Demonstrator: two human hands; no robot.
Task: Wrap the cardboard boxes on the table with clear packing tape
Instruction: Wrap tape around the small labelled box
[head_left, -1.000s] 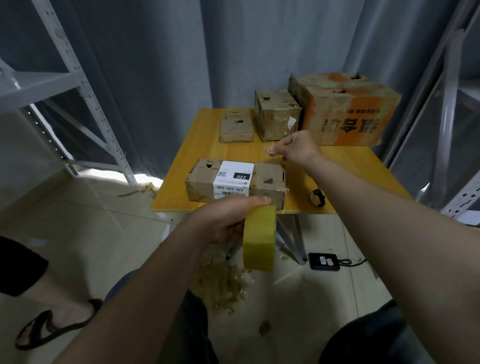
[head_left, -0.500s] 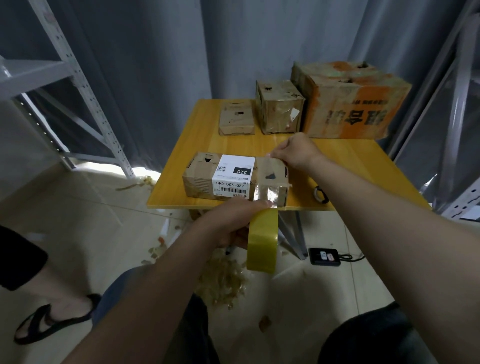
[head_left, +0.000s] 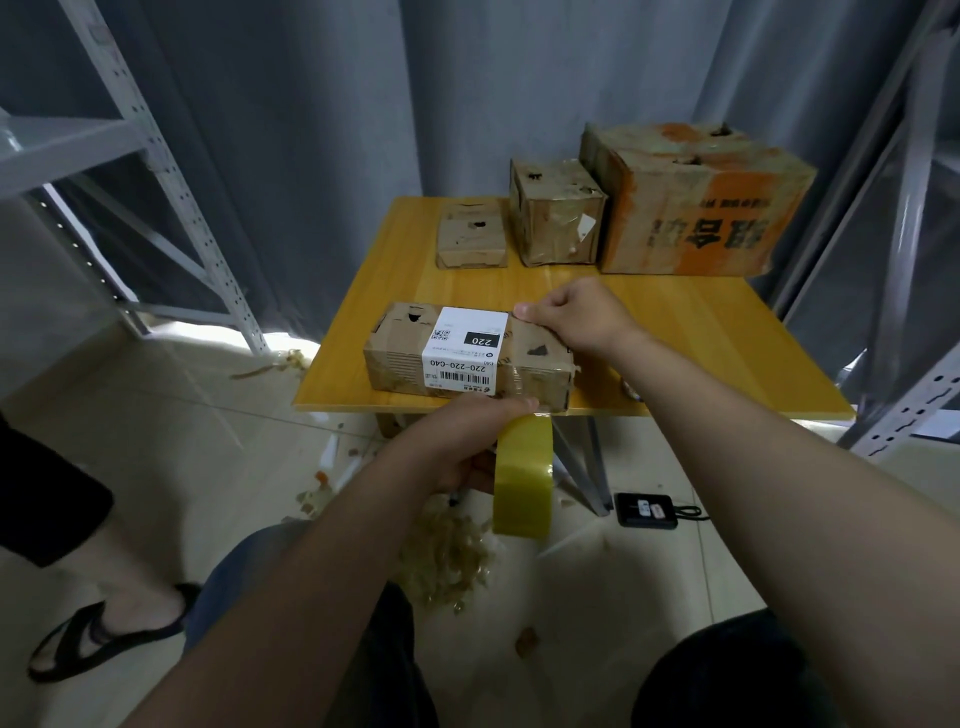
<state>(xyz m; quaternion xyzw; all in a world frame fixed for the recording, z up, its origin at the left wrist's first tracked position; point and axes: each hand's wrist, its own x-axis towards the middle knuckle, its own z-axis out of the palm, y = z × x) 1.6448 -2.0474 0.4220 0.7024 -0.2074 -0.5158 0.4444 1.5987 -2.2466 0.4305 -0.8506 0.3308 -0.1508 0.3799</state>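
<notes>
A flat cardboard box (head_left: 400, 353) with a white label lies at the front edge of the yellow table (head_left: 701, 332). My left hand (head_left: 457, 447) grips a yellowish roll of packing tape (head_left: 522, 475) just below the table edge. A clear strip runs from the roll up over the box's right part. My right hand (head_left: 576, 314) has its fingers curled on the box's far top edge, holding the strip's end down. Three more boxes stand at the back: a small flat one (head_left: 470, 236), a cube-shaped one (head_left: 556, 218) and a large orange-printed one (head_left: 696, 202).
Grey metal shelving stands at the left (head_left: 171, 171) and right (head_left: 904, 260), with grey curtains behind. Tape scraps (head_left: 447, 556) litter the floor under the table beside a black device (head_left: 647, 512). Another person's sandalled foot (head_left: 104, 634) is at the lower left.
My right hand came down from above the table onto the box's far top edge, laying the tape strip over the box. My left hand keeps the roll below the front edge.
</notes>
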